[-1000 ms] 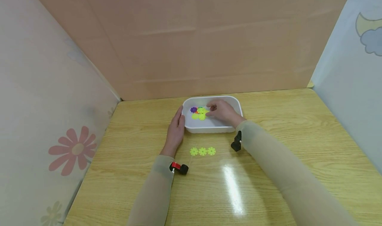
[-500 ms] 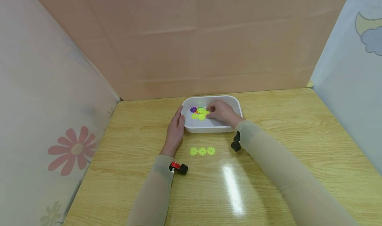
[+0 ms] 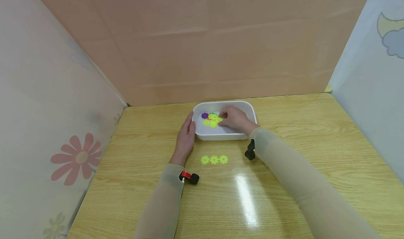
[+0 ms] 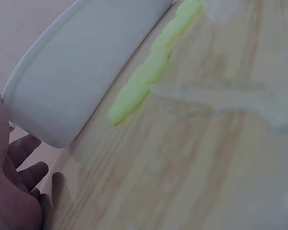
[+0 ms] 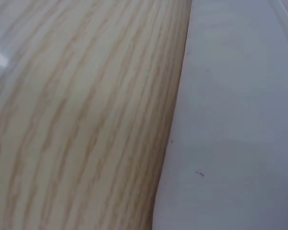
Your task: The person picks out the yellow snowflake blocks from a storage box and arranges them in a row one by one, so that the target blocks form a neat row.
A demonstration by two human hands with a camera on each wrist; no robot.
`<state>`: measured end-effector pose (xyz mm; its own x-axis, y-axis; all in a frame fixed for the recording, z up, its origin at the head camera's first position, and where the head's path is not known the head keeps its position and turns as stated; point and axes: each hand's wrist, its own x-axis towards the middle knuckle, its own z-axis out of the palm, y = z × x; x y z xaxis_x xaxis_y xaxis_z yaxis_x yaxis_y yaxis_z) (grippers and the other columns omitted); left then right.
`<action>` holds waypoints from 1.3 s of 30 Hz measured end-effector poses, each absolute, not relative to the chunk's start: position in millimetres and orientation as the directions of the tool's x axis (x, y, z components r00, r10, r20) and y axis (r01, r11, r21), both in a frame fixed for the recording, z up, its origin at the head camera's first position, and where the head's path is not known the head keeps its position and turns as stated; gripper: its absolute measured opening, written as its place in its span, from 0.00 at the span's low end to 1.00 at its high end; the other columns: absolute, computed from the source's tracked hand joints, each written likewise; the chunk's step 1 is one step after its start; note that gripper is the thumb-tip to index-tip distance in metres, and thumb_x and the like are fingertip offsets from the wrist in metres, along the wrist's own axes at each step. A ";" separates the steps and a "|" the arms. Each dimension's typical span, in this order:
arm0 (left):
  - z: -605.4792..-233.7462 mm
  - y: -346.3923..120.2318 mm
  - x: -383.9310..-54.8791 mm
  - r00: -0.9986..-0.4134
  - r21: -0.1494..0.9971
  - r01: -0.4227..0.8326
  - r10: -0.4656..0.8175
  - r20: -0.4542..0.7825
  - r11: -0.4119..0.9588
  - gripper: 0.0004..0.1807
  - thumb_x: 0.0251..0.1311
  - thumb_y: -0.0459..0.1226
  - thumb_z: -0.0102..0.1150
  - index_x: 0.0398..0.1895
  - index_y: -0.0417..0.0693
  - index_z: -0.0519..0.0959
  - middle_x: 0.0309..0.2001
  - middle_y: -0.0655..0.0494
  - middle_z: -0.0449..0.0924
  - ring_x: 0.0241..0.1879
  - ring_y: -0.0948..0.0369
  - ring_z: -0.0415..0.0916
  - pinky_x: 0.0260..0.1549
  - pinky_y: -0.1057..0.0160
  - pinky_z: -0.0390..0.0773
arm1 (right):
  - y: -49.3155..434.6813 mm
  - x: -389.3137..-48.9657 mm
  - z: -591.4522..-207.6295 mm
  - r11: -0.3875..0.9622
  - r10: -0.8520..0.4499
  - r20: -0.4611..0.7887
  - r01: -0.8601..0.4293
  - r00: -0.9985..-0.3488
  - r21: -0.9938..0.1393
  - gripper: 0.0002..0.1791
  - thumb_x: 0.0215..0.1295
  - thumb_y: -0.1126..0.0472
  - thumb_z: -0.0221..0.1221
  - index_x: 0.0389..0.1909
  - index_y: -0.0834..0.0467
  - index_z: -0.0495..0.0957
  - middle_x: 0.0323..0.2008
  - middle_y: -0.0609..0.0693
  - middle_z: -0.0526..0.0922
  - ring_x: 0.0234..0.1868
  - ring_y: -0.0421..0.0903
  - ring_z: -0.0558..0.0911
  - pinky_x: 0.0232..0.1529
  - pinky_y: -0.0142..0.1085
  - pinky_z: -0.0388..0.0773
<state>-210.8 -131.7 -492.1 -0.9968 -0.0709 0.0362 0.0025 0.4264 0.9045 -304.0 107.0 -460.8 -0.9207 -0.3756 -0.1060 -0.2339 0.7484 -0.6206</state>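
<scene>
A white plastic tray [image 3: 222,137] sits at the back of the table, holding a small heap of snowflake discs. Most in the heap are yellow-green [image 3: 213,124]; a purple disc [image 3: 204,116] lies at its left, with bits of red and green showing below. My left hand [image 3: 185,139] rests along the tray's left end, fingers extended; in the left wrist view its thumb side meets the rim. Inside the tray, my right hand [image 3: 235,117] has thumb and forefinger curled at the heap's right side, pinching the edge of a yellow-green disc [image 3: 218,120].
In front of the tray, three yellow-green snowflake discs [image 3: 214,159] lie side by side in a row on the wooden table [image 3: 142,155]. A tan panel [image 3: 205,56] stands behind. Pale walls rise at both sides. The right wrist view holds only table and tray wall.
The right thumb and forefinger have drawn slightly closer together at the heap's right side, where a yellow-green disc has shifted a little. The left hand, tray and row of discs have stayed put.
</scene>
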 end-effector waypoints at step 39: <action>-491.6 -127.5 -213.7 -0.997 0.909 0.007 -0.063 0.037 0.416 0.31 0.90 0.53 0.37 0.91 0.68 0.57 0.87 0.64 0.58 0.86 0.58 0.52 0.84 0.51 0.56 | 139.0 -283.5 -424.4 0.726 -0.394 -0.022 -0.297 -0.919 -0.621 0.21 0.72 0.64 0.73 0.62 0.66 0.85 0.54 0.60 0.89 0.55 0.56 0.85 0.61 0.52 0.82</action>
<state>-213.7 -127.5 -491.6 -0.9973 -0.0635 0.0372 0.0074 0.4159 0.9094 -283.5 139.0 -424.4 -0.9187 -0.3944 -0.0215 -0.2970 0.7257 -0.6206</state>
